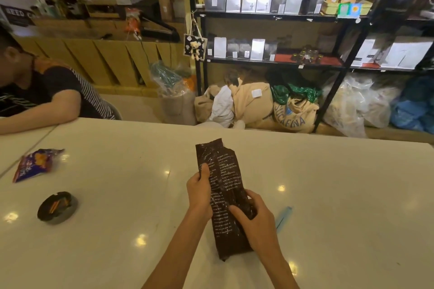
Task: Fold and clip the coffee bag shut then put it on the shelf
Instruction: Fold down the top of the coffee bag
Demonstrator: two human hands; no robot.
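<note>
A dark brown coffee bag [223, 185] with white print stands tilted on the white table [328, 195], its torn top open and pointing away from me. My left hand [199, 192] grips the bag's left edge with the thumb on the front. My right hand [256, 220] holds the bag's right side lower down, fingers wrapped over it. A light blue clip [283, 218] lies flat on the table just right of my right hand. The black shelf [270, 15] with rows of coffee bags stands behind the table.
A snack packet [35, 163] and a round black ashtray [57, 206] lie at the table's left. Another person leans an arm [40, 112] on the far left corner. Burlap sacks [291, 112] and plastic bags sit on the floor under the shelf.
</note>
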